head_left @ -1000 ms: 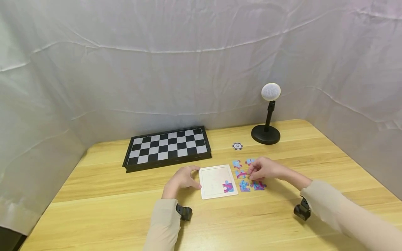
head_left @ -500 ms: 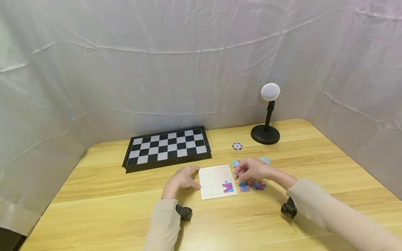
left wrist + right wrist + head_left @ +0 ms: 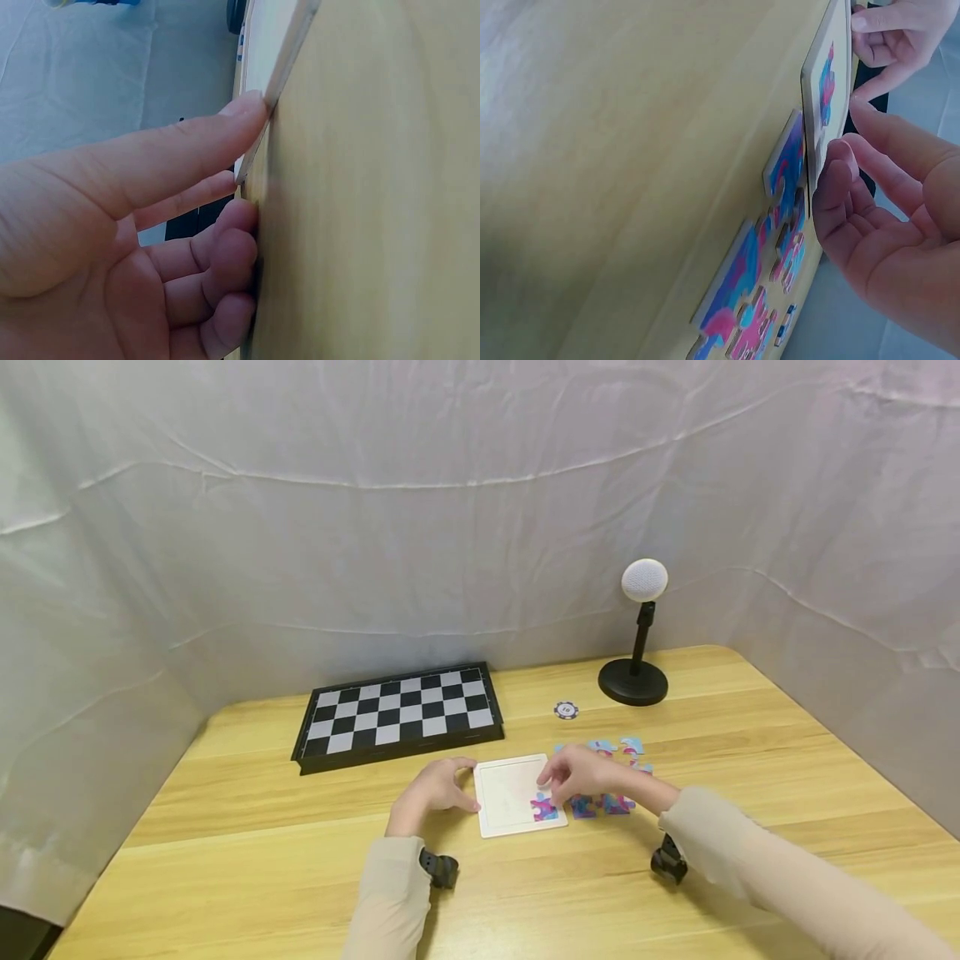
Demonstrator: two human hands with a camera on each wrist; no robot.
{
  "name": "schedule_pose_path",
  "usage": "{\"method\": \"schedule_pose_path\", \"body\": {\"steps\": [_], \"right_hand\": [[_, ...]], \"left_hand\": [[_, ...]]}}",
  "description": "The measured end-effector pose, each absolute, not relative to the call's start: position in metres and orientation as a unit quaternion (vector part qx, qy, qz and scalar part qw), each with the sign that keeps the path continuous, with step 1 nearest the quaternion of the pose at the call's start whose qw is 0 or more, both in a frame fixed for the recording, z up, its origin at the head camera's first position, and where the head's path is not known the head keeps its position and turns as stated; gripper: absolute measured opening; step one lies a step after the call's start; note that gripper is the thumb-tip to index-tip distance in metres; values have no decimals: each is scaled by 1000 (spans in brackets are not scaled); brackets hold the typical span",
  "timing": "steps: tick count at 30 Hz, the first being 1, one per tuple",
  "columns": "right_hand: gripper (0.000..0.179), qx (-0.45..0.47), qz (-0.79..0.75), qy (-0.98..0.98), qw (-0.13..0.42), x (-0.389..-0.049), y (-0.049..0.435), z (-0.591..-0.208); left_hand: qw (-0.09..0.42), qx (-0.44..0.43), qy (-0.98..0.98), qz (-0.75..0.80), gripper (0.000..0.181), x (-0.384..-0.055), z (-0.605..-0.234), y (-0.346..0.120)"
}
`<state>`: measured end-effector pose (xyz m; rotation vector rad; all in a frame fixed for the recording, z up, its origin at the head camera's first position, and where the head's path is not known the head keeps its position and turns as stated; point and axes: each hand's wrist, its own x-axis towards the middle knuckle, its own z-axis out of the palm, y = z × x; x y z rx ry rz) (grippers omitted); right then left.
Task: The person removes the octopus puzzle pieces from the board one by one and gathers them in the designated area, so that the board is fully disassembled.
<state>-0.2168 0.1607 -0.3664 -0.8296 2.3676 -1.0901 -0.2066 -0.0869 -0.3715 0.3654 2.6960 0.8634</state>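
A square white puzzle tray (image 3: 510, 789) lies on the wooden table with one pink-and-blue jigsaw piece (image 3: 543, 808) in its near right corner. My left hand (image 3: 431, 785) rests at the tray's left edge. Its thumb (image 3: 244, 112) touches the rim, the index finger reaches the far corner, and the other fingers curl loosely above the table. Over the tray's right edge hovers my right hand (image 3: 581, 770), fingers bent and thumb apart from the index finger. No piece shows between those fingertips in the right wrist view. Several loose jigsaw pieces (image 3: 617, 804) lie right of the tray, some hidden beneath this hand.
Behind the tray at the left stands a black-and-white checkered board (image 3: 401, 714) with a raised black frame. A poker chip (image 3: 566, 710) lies beyond the loose pieces. Farther back is a round white-headed stand (image 3: 637, 643) on a black base. Grey cloth (image 3: 375, 552) surrounds the table.
My right hand has moved left from the loose pieces to the tray's right edge, uncovering pieces on the right. My left hand and the tray stay put.
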Motion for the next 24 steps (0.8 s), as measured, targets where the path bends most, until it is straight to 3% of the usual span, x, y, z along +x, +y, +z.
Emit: {"method": "schedule_pose_path", "body": {"steps": [24], "right_hand": [[19, -291, -366, 860, 205, -215, 151, -371]], "left_hand": [[144, 130, 934, 299, 68, -206, -372, -86]]}}
